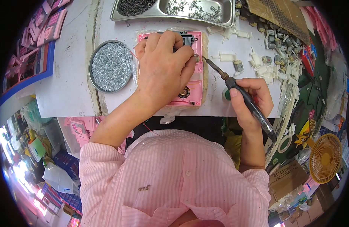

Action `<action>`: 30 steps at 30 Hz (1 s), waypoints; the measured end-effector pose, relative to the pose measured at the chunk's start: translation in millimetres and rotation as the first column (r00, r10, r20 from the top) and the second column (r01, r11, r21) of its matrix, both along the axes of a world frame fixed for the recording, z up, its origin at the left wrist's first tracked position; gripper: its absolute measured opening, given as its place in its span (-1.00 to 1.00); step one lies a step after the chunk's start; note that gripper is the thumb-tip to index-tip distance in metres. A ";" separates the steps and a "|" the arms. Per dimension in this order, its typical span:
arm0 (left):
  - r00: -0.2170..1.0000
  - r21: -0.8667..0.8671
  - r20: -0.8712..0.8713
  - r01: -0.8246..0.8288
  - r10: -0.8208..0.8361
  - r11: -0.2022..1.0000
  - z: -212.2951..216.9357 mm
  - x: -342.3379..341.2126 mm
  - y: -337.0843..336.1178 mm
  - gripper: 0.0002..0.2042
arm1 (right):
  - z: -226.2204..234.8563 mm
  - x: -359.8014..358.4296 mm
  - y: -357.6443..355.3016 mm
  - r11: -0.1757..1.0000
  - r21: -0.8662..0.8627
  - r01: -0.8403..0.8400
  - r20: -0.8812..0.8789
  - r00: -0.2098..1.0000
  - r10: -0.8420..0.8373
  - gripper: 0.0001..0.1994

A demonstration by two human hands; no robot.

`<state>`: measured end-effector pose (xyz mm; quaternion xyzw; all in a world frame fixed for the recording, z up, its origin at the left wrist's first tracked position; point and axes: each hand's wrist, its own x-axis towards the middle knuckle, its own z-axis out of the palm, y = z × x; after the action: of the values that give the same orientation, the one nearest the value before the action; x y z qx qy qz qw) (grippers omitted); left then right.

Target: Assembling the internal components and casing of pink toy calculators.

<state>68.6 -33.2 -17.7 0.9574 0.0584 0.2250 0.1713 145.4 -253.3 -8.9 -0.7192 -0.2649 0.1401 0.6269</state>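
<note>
A pink plastic casing lies on the white table in front of me, with dark parts inside and a round speaker-like piece near its lower end. Over its upper left my left hand bends down, fingers curled and closed; whatever they pinch is hidden beneath them. In my right hand is a soldering iron, held by its black handle like a pen. Its thin metal tip points up and left, close to the casing's right edge beside a small metal part. I cannot tell whether the tip touches anything.
A round dish of small silvery screws stands left of the casing. Behind sits a steel tray with dark and silvery springs. White plastic pieces and small grey blocks lie scattered to the right, near cardboard and a yellow fan.
</note>
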 end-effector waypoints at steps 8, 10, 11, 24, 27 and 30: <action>1.000 -0.001 -0.010 -0.006 0.006 1.000 2.3 1.7 -0.7 -0.88 | -1.3 1.2 6.7 1.000 -0.017 -0.004 -0.011 1.000 0.004 -0.77; 1.000 0.003 -0.014 -0.005 0.005 1.000 2.3 1.7 -0.5 -0.88 | -0.5 1.3 7.9 1.000 -0.023 -0.006 -0.025 1.000 0.006 -0.78; 1.000 0.005 -0.014 -0.004 0.004 1.000 2.4 1.9 -0.4 -0.88 | -0.1 1.4 8.5 1.000 -0.026 -0.007 -0.030 1.000 0.006 -0.78; 0.999 0.040 -0.030 -0.019 0.020 0.999 2.5 3.3 -3.3 -0.91 | -7.8 1.9 8.4 0.998 -0.042 -0.042 0.141 0.989 0.047 -0.78; 0.999 0.047 -0.027 -0.025 0.026 0.999 2.3 3.0 -4.2 -0.91 | -11.3 2.7 0.9 0.999 -0.021 -0.038 0.178 0.983 0.041 -0.77; 0.999 0.054 -0.032 -0.024 0.026 0.998 3.0 3.0 -4.5 -0.92 | -13.5 2.0 -4.4 1.000 0.000 -0.002 0.146 0.989 0.002 -0.76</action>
<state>71.6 -37.6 -14.8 0.9644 0.0671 0.2131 0.1415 147.4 -257.7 -22.5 -0.7271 -0.3108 0.0877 0.6059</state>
